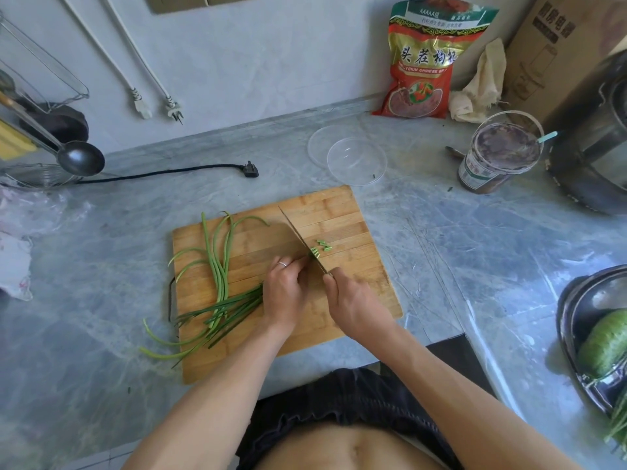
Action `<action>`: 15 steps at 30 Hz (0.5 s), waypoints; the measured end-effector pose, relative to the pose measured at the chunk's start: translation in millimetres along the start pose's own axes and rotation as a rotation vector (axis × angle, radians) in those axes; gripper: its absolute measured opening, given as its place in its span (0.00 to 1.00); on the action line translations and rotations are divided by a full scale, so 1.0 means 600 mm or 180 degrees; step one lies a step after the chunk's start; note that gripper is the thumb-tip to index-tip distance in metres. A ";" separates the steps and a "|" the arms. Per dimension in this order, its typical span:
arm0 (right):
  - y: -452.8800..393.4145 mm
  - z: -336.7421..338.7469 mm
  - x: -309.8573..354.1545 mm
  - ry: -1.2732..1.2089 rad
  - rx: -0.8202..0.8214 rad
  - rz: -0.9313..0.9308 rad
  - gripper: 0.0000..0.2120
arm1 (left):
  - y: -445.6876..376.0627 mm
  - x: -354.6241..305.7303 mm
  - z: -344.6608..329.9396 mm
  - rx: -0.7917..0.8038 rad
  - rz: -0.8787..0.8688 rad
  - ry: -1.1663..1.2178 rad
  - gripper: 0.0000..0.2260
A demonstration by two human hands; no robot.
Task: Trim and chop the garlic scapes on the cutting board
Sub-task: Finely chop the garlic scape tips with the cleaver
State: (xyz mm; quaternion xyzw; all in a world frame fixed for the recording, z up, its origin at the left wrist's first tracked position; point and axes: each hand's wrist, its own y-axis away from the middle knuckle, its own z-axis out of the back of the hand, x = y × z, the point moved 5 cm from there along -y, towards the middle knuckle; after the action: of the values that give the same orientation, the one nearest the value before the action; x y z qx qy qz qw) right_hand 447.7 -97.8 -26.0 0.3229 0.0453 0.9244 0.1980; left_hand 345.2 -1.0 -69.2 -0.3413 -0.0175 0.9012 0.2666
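Note:
A wooden cutting board [342, 212] lies on the grey marble counter. Long green garlic scapes [217, 266] sprawl over its left half, with thin ends hanging off the front left corner. My left hand [285, 293], a ring on one finger, grips a bunch of scapes with curled fingers close to the blade. My right hand [353, 307] grips the handle of a knife [298, 234]; its blade slants away from me across the board. A few short cut pieces [320, 249] lie just right of the blade.
A clear plastic bowl [356, 161] and its lid stand behind the board. A jar of dark paste [498, 154], a red bag [427, 62], a cardboard box and a dark pot fill the back right. A metal basin with greens [597, 334] sits at right. A ladle and black cord lie left.

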 end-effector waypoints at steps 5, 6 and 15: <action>-0.025 0.010 0.014 -0.0333 -0.0014 -0.0204 0.18 | -0.001 0.002 0.002 0.0001 -0.0102 -0.0014 0.16; -0.033 0.013 0.017 -0.0477 0.0003 -0.0265 0.17 | -0.001 0.003 0.004 -0.0008 -0.0088 -0.0011 0.16; -0.019 0.031 -0.012 -0.0736 0.0086 -0.0410 0.18 | 0.005 -0.008 0.008 -0.0156 -0.0148 -0.0022 0.12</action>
State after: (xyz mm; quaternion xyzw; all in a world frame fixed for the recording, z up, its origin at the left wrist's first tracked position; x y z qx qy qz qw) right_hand 468.3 -91.3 -17.9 0.4263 0.0553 0.8657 0.2564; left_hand 343.7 -5.1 -63.4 -0.3442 -0.0484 0.8952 0.2790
